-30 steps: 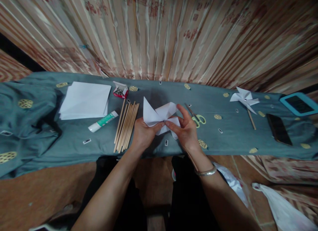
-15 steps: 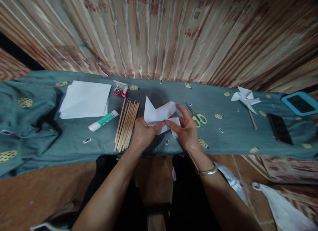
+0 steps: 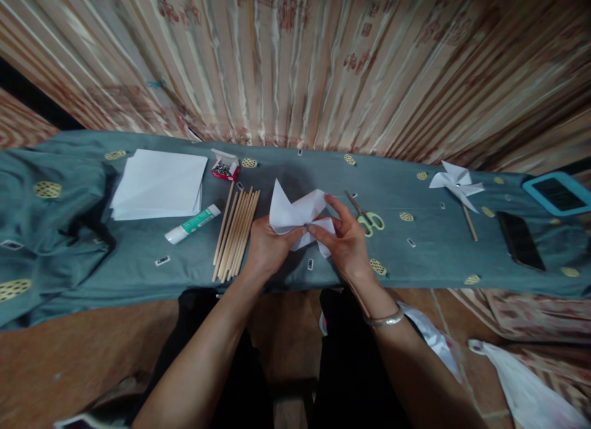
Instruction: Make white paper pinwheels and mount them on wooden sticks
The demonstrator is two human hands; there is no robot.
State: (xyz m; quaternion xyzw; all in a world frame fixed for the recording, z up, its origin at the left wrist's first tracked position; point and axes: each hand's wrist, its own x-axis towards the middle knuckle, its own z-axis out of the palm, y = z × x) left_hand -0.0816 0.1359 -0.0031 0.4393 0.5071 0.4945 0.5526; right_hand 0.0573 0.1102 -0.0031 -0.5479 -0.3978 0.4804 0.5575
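A white paper pinwheel (image 3: 295, 212) with bent blades is held between my two hands above the cloth. My left hand (image 3: 270, 247) is closed on its left side, the thumb pressing near the centre. From the right, my right hand (image 3: 347, 241) grips it too, thumb at the centre and fingers behind the blades. Whatever lies under the thumb tips is too small to make out. Just left of my left hand is a row of wooden sticks (image 3: 236, 235). Scissors with pale green handles (image 3: 369, 221) lie beyond my right hand.
A stack of white paper (image 3: 159, 184), a glue stick (image 3: 192, 224) and an open red box of small metal pins (image 3: 225, 167) are at left. At right are a finished pinwheel on a stick (image 3: 458, 184), a dark phone (image 3: 521, 239) and a blue-framed device (image 3: 558, 193). A curtain (image 3: 295, 66) hangs behind.
The pinwheel's upper left blade has shifted slightly to the right. Both hands keep their grip at almost the same place.
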